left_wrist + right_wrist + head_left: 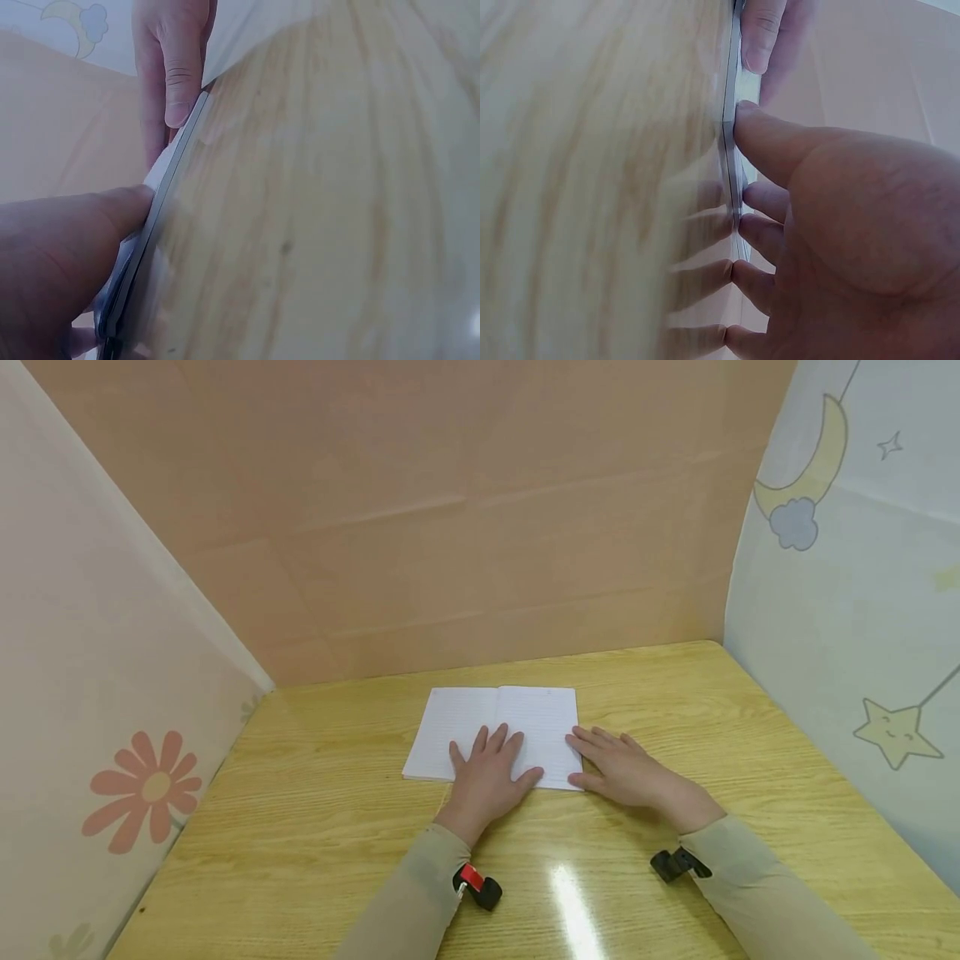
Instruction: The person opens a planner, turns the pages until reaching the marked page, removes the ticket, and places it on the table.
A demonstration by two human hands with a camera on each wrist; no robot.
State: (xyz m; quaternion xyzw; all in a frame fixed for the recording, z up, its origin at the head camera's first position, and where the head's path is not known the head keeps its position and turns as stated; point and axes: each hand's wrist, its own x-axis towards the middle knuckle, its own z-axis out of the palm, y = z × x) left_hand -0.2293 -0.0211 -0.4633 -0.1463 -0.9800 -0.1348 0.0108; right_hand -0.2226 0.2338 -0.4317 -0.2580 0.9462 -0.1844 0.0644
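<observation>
An open notebook (457, 718) with faintly lined white pages lies flat on the wooden table. My left hand (487, 781) rests on its lower middle with the fingers spread, across the fold and onto the right page. At the right edge is my right hand (626, 768), its fingertips touching the page border and the thumb near the lower corner. From the left wrist, the notebook's thin edge (172, 169) shows, with the left thumb on the page. The right wrist view shows the right thumb (769, 142) on the notebook's edge and several fingertips reaching the tabletop.
The yellow wood-grain table (315, 827) reaches back to a plain brownish cloth wall (465, 527). A pale cloth with a flower print (156, 787) hangs at left, and one with a moon and stars (900, 731) at right. Small black cameras sit on both wrists.
</observation>
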